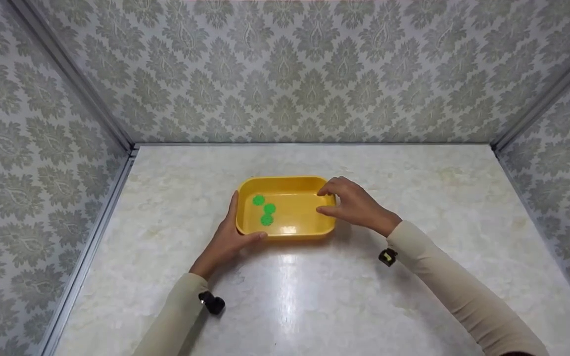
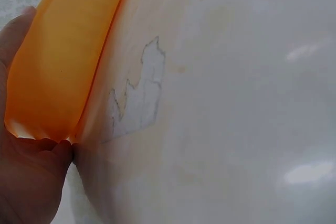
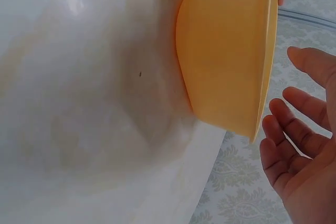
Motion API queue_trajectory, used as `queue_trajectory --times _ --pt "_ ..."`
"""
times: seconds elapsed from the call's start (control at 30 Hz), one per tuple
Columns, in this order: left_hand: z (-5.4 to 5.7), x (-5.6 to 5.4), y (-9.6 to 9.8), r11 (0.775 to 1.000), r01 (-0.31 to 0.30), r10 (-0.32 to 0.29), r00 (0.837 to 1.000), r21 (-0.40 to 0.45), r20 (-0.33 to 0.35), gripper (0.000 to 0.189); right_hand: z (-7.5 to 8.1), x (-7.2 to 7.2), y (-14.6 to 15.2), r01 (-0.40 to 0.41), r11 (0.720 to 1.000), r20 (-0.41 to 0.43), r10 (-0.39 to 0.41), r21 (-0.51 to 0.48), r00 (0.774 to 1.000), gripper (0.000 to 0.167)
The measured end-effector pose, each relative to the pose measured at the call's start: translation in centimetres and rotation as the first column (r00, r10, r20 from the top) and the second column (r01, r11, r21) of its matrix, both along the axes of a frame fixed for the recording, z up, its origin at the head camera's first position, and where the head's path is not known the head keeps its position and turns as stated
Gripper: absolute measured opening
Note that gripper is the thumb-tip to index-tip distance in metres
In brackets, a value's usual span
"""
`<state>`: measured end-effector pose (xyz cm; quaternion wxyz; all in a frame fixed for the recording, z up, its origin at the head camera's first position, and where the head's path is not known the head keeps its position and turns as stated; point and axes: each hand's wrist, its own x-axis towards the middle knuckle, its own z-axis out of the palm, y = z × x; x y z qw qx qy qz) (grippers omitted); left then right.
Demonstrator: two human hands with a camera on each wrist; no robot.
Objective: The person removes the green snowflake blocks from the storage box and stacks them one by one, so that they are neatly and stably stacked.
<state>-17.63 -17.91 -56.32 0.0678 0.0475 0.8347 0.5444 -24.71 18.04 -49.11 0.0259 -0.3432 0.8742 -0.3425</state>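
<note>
The left hand [image 1: 226, 238] grips the left end of a yellow, rectangular, round-cornered plastic tray [image 1: 297, 213], its thumb along the near rim. The right hand [image 1: 356, 201] is at the tray's right end, thumb and fingers parted and holding nothing. Three bright green, scalloped flat discs [image 1: 269, 208] lie inside toward the left. The tray is mid-way across the pale marbled worktop [image 1: 344, 306].

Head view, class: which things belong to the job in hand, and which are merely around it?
Part of the job:
- yellow tray
- three green pieces inside it
- left hand, gripping the tray
- right hand, holding nothing, at its right end

Merely around:
- tabletop
- patterned wall
- black device at each wrist
</note>
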Motion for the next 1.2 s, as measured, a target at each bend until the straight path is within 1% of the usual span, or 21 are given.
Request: queue_trajectory --times 0.23,0.33,0.47,0.57,0.7,0.9,1.2 --pt "0.0 0.0 0.0 1.0 -0.01 0.01 1.0 -0.002 0.01 0.137 -0.4 -0.4 -1.6 -0.03 0.999 0.041 0.029 0.035 0.999 0.037" --pt "0.0 0.0 0.2 1.0 -0.012 0.012 1.0 -0.005 0.021 0.136 -0.6 -0.5 -2.2 -0.037 0.999 0.037 0.035 0.039 0.999 0.038" --pt "-0.2 -0.1 0.3 1.0 -0.009 0.009 1.0 -0.007 0.018 0.137 -1.1 -0.7 -2.7 -0.054 0.997 0.015 0.053 0.054 0.998 0.039" --pt "-0.2 -0.1 0.3 1.0 -0.007 0.007 1.0 -0.005 0.01 0.137 -1.3 -0.7 -3.2 -0.067 0.996 0.03 0.065 0.066 0.997 0.04" --pt "-0.1 -0.1 0.3 1.0 -0.009 0.009 1.0 -0.007 0.014 0.136 -1.3 -0.8 -3.9 -0.079 0.993 0.075 0.073 0.084 0.995 0.042" --pt "-0.1 -0.1 0.2 1.0 -0.008 0.008 1.0 -0.003 0.017 0.137 -1.5 -1.2 -4.8 -0.09 0.988 0.076 0.081 0.125 0.994 0.042" --pt "0.0 -0.1 0.0 1.0 -0.009 0.009 1.0 0.003 0.019 0.137 -1.9 -1.5 -5.8 -0.103 0.984 0.091 0.09 0.144 0.992 0.041"
